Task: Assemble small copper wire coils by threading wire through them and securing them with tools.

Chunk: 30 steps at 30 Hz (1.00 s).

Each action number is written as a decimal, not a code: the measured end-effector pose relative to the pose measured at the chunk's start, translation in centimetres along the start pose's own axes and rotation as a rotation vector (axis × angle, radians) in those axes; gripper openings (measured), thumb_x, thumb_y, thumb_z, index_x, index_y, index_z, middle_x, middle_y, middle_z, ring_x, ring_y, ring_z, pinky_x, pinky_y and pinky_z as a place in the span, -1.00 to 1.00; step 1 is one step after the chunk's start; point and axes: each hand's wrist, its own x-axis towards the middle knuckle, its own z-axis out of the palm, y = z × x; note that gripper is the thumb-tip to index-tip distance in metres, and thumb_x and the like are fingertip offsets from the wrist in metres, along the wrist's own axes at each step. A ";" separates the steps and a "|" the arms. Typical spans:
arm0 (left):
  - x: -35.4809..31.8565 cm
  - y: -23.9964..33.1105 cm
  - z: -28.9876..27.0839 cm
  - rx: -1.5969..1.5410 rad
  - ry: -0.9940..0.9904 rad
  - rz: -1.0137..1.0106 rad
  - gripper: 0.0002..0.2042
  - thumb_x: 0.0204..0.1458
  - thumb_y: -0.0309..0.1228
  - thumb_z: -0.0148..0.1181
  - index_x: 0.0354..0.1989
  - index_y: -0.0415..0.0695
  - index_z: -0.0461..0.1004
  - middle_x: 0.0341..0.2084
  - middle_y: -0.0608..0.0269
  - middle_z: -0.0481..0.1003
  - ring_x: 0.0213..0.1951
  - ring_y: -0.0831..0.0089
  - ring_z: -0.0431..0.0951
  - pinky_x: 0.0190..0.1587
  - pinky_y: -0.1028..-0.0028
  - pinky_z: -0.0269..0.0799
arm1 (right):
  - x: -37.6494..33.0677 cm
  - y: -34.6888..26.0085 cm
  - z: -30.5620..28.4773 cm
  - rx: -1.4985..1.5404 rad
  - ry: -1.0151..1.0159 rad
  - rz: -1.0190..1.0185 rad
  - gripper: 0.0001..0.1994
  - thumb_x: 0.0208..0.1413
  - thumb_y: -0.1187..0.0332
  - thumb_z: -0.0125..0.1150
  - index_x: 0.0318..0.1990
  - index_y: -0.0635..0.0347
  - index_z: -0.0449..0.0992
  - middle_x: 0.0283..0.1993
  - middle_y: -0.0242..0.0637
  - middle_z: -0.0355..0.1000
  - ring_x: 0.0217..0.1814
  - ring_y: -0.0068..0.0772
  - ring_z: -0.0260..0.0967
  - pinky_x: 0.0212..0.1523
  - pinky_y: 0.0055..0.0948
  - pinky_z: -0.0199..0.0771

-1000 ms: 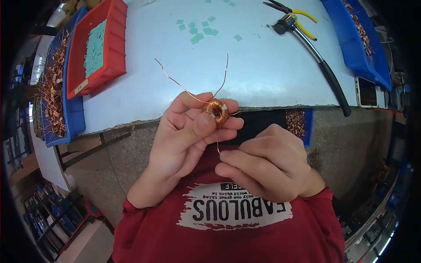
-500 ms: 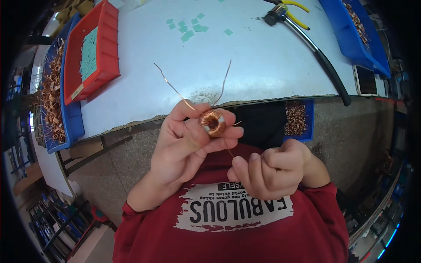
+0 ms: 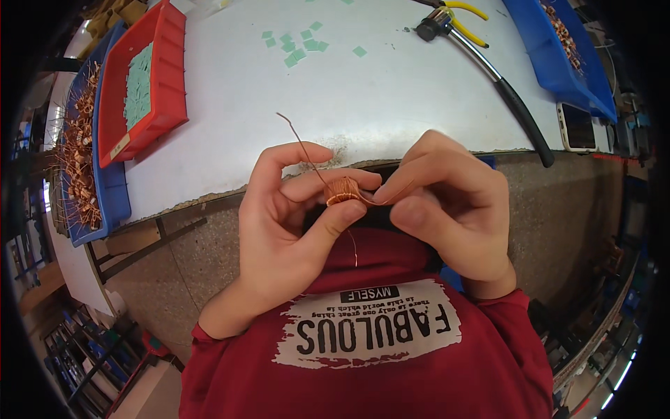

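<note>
A white worktable (image 3: 363,91) is seen beyond the gripped coil, its near edge just behind the fingers. Small green squares (image 3: 296,45) are scattered far ahead; yellow-handled pliers (image 3: 453,21) and a long black-handled tool (image 3: 513,105) are laid ahead-right. A phone (image 3: 578,127) is placed further right. Red (image 3: 143,84) and blue trays (image 3: 558,49) are set at both sides.

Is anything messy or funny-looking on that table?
A little. Some small green squares lie scattered loose on the white table, outside the red tray that holds the rest. Both hands pinch the copper coil.
</note>
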 end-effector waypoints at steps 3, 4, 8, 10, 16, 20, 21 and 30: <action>-0.1 -0.6 -0.1 0.279 0.061 0.139 -0.53 -0.06 -0.70 0.18 -0.01 -0.30 0.10 -0.26 -0.02 0.53 -0.26 0.31 0.56 -0.19 0.54 0.46 | -0.2 0.5 -0.1 -0.295 0.022 -0.163 -0.97 -0.13 0.50 0.18 -0.48 0.21 0.53 -0.56 -0.43 0.23 -0.56 -0.63 0.01 -0.51 -0.68 -0.01; -0.1 -0.7 -0.1 0.278 0.061 0.136 -0.53 -0.06 -0.70 0.18 -0.01 -0.30 0.10 -0.26 -0.02 0.53 -0.26 0.31 0.56 -0.19 0.54 0.46 | -0.2 0.5 -0.1 -0.295 0.023 -0.161 -0.97 -0.13 0.50 0.18 -0.48 0.21 0.53 -0.56 -0.43 0.23 -0.56 -0.63 0.01 -0.51 -0.68 -0.01; -0.2 -0.9 0.0 0.267 0.016 0.186 -0.55 -0.09 -0.69 0.20 -0.07 -0.30 0.10 -0.29 0.04 0.55 -0.26 0.34 0.55 -0.18 0.52 0.45 | 0.2 0.1 -0.9 -0.401 -0.008 -0.232 -0.96 -0.17 0.55 0.21 -0.55 0.20 0.50 -0.55 -0.41 0.25 -0.55 -0.62 0.01 -0.51 -0.67 -0.02; -0.3 -0.8 0.1 0.301 -0.038 0.183 -0.56 -0.09 -0.68 0.21 -0.09 -0.28 0.10 -0.30 0.04 0.55 -0.24 0.32 0.55 -0.14 0.51 0.43 | 1.3 -0.2 -2.2 -0.377 -0.027 -0.149 -0.94 -0.13 0.52 0.21 -0.57 0.21 0.47 -0.56 -0.42 0.25 -0.55 -0.63 0.01 -0.51 -0.67 -0.03; -0.3 -0.7 1.3 0.515 -0.163 0.089 -0.59 -0.10 -0.67 0.23 -0.21 -0.20 0.08 -0.30 0.03 0.55 -0.20 0.29 0.56 -0.11 0.47 0.42 | 5.9 -1.5 -2.6 -0.457 -0.262 0.198 -0.85 -0.08 0.46 0.25 -0.61 0.24 0.47 -0.59 -0.50 0.25 -0.61 -0.75 -0.01 -0.58 -0.74 -0.04; -0.1 -0.9 1.5 0.600 -0.142 0.045 -0.61 -0.09 -0.67 0.21 -0.27 -0.18 0.06 -0.28 0.01 0.55 -0.20 0.27 0.56 -0.15 0.48 0.44 | 5.4 -3.9 -1.7 -0.696 -0.426 -0.019 -0.86 -0.08 0.44 0.27 -0.59 0.26 0.49 -0.56 -0.48 0.28 -0.62 -0.71 -0.01 -0.59 -0.73 -0.01; -0.1 -1.1 1.3 0.569 -0.140 0.078 -0.61 -0.08 -0.67 0.21 -0.27 -0.17 0.05 -0.28 0.00 0.55 -0.18 0.25 0.56 -0.13 0.48 0.44 | 5.4 -4.0 -1.9 -0.702 -0.402 0.004 -0.88 -0.08 0.44 0.27 -0.56 0.26 0.50 -0.54 -0.47 0.29 -0.61 -0.69 0.01 -0.57 -0.72 0.01; 0.0 -1.0 -0.4 0.022 -0.086 0.096 -0.62 0.00 -0.65 0.15 -0.25 -0.12 0.01 -0.23 -0.08 0.53 0.00 0.13 0.47 0.04 0.40 0.36 | 4.7 -1.1 -2.6 -0.751 -0.198 -0.531 -0.83 -0.07 0.51 0.22 -0.27 0.19 0.49 -0.28 -0.36 0.39 -0.35 -0.57 0.21 -0.35 -0.60 0.18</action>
